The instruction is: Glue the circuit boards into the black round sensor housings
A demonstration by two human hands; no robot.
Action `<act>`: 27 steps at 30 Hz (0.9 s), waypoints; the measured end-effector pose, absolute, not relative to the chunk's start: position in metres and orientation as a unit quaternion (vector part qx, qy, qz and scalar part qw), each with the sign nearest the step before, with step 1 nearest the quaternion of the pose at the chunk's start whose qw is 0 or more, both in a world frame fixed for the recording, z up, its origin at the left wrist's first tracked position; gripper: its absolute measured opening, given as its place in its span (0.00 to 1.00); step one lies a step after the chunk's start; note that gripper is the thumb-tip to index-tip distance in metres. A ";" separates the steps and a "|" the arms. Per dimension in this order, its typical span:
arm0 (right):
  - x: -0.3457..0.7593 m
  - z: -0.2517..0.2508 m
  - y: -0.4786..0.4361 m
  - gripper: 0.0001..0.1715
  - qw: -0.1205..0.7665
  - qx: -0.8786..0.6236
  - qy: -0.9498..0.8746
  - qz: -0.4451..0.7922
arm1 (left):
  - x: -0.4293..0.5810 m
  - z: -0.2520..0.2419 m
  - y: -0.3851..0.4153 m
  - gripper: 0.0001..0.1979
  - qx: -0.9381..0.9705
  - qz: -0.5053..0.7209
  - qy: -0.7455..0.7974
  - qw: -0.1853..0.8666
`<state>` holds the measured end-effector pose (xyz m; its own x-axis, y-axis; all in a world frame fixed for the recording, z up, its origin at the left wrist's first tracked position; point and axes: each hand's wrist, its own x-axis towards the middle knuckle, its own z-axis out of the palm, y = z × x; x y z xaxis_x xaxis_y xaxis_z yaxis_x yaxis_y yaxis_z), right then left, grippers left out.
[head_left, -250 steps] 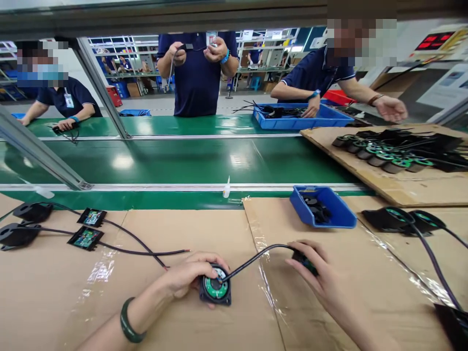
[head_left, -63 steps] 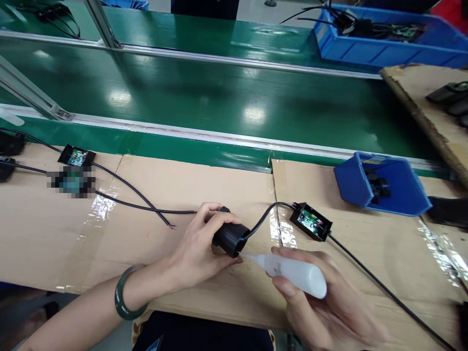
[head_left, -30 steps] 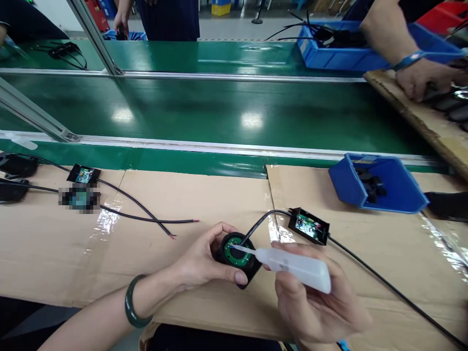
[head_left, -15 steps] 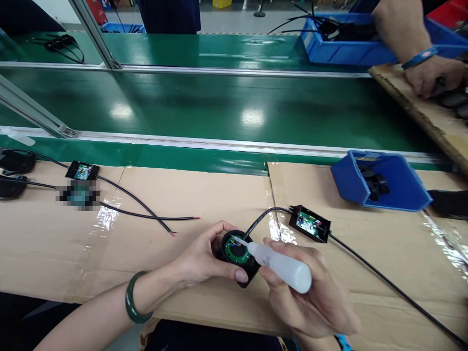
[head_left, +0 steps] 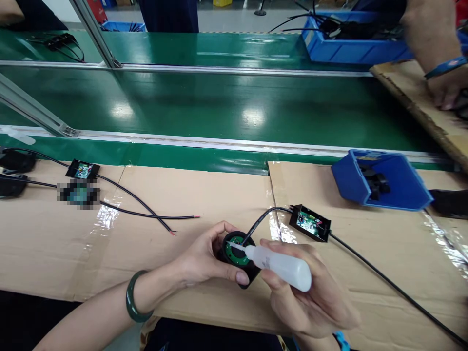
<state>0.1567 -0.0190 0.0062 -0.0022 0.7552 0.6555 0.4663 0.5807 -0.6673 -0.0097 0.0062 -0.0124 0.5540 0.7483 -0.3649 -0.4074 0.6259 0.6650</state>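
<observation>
Both hands occupied, low and central over the cardboard (head_left: 183, 190). My left hand (head_left: 203, 261) grips the black housing (head_left: 252, 273) from its left side: thumb pressed along the near edge, fingers curled round the far side, partly hidden. The housing sits in front of me, round mouth tilted up, green ring board (head_left: 241, 260) exposed. My right hand (head_left: 310, 287) pinches the white bottle (head_left: 280, 265) between thumb and fingers. Key relation: bottle's long axis slants from lower right to upper left, its thin nozzle (head_left: 239, 247) crossing the housing's mouth, tip at the board's far-left part; contact or a slight gap, cannot tell. Left hand is the nearer to the board, actually on its housing; right reaches it only through the bottle. Most in the way: the black cable (head_left: 258, 222), rising from the mouth just beside the nozzle and arching right to a small case (head_left: 310, 223) with a circuit board inside. A second cable (head_left: 383, 280) leaves that case toward lower right, beyond my right hand. Farther off: blue bin (head_left: 409, 190) holding black parts, up and right; two cables with bared ends (head_left: 146, 213), left, apart from my fingers.
</observation>
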 end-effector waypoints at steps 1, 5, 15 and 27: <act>0.156 0.008 -0.017 0.21 0.548 -0.437 -0.704 0.114 | -0.010 -0.013 0.006 0.28 0.263 0.343 0.326 0.841; 0.154 0.013 -0.012 0.22 0.533 -0.425 -0.729 0.058 | -0.009 -0.012 0.007 0.29 0.263 0.339 0.336 0.839; 0.158 0.000 -0.022 0.20 0.566 -0.442 -0.668 0.195 | -0.010 -0.011 0.006 0.29 0.276 0.336 0.324 0.840; 0.171 0.018 0.014 0.09 0.715 -0.431 -0.383 0.396 | -0.015 -0.014 0.009 0.31 0.444 0.347 0.381 0.733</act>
<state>0.1709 0.0135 0.0180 0.3937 0.8960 0.2053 -0.2356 0.3142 -0.9196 -0.0149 0.0089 -0.0144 0.4689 0.8473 -0.2493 -0.1707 0.3639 0.9157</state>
